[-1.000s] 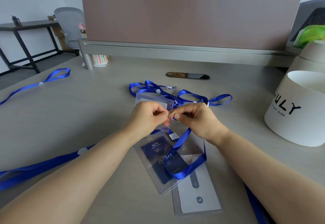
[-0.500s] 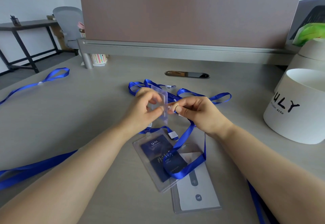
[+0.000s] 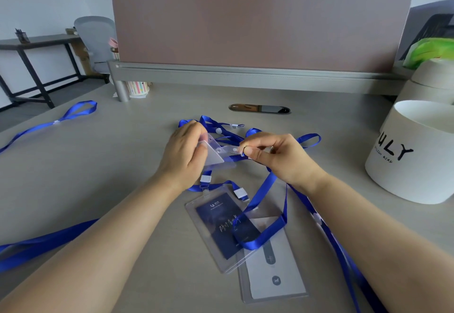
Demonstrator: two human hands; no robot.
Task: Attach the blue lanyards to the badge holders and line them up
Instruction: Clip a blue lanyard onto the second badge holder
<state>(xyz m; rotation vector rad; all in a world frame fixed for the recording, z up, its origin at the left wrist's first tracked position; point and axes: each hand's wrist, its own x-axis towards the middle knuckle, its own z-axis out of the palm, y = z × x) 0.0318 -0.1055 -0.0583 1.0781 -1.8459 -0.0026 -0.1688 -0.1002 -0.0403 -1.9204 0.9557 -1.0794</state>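
Observation:
My left hand (image 3: 183, 155) grips a clear badge holder (image 3: 214, 155) lifted above the desk. My right hand (image 3: 277, 156) pinches the clear snap strap (image 3: 229, 150) of a blue lanyard (image 3: 266, 204), which reaches the holder's top slot. That lanyard loops down over two badge holders lying flat near me: one with a dark blue card (image 3: 221, 229) and one with a white card (image 3: 272, 271). A heap of more blue lanyards (image 3: 221, 128) lies just behind my hands.
A white round box (image 3: 415, 155) marked with black letters stands at the right. Another blue lanyard (image 3: 49, 124) stretches across the far left of the desk, and one (image 3: 36, 244) runs under my left forearm. A pink divider panel (image 3: 260, 30) closes the desk's far edge.
My hands have drawn slightly apart, the right one moving right. The held badge holder has turned, and the clear strap now stretches between it and my right fingers.

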